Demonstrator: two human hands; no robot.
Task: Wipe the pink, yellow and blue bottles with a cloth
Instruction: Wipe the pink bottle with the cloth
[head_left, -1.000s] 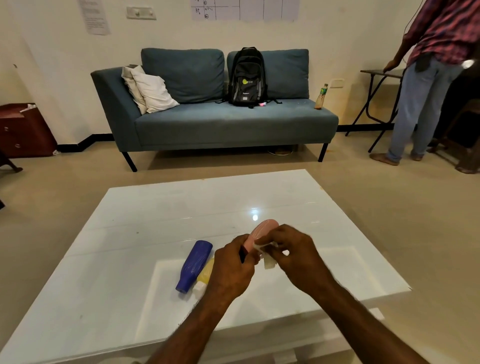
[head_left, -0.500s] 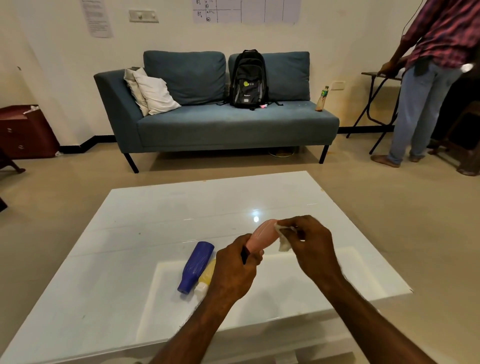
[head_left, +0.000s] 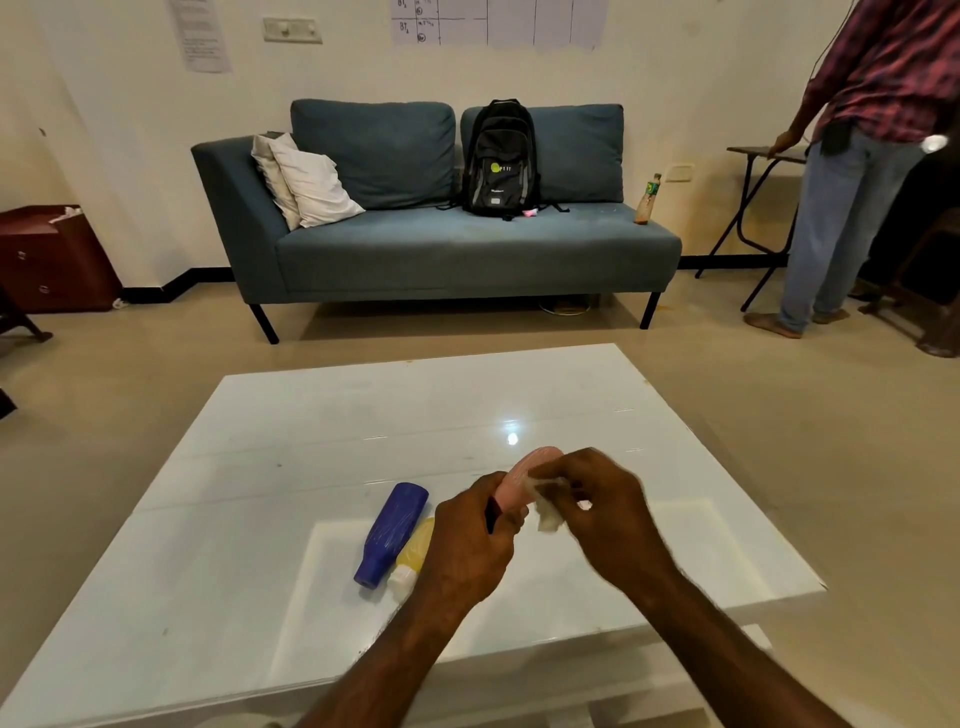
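— Half a second on, what has shifted in the head view?

— Only slightly: the right hand (head_left: 605, 512) has slid back down the pink bottle (head_left: 519, 480), the cloth (head_left: 545, 512) now pressed against the bottle's side rather than at its far end.

— And the grip?

— The left hand (head_left: 470, 545) is wrapped closed around the pink bottle's lower part, holding it tilted above the white table (head_left: 260, 519). The right hand's fingers are pinched narrowly on the small pale cloth; motion blur softens them.

— Where are the other two?

— The blue bottle (head_left: 392, 532) lies on its side on the table, just left of the left hand. The yellow bottle (head_left: 415, 551) lies touching it, partly hidden behind that hand.
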